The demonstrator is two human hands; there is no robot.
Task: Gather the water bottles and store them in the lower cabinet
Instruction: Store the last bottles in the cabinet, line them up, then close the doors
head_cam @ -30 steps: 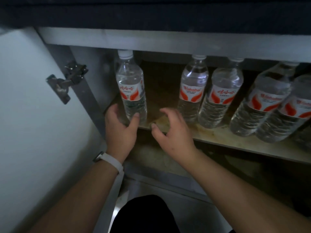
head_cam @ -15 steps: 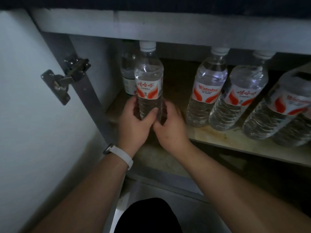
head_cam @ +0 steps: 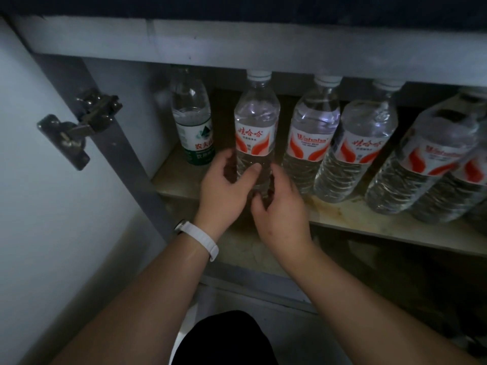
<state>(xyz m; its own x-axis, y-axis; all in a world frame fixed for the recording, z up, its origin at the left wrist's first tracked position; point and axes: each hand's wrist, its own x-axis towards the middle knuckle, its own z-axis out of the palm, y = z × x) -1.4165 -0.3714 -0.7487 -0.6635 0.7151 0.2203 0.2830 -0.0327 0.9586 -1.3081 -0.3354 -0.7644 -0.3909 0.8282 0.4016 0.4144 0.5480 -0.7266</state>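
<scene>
A clear water bottle with a red and white label (head_cam: 256, 127) stands upright on the cabinet shelf (head_cam: 369, 219). My left hand (head_cam: 224, 188) curls round its lower left side, thumb across the front. My right hand (head_cam: 279, 206) cups its lower right side near the base. To its right stand several more red-label bottles (head_cam: 313, 133) in a row, the far right ones leaning. A green-label bottle (head_cam: 193, 127) stands behind at the left.
The open cabinet door (head_cam: 39, 206) is at the left with its metal hinge (head_cam: 81, 127). The cabinet's top rail (head_cam: 263, 46) hangs just above the bottle caps. A dark lower compartment (head_cam: 395, 285) lies under the shelf. My dark-clothed knee (head_cam: 224, 338) is at the bottom.
Both hands closed on the left red-label bottle and shifted it right, toward the row. A green-label bottle behind it has come into view. The camera moved closer.
</scene>
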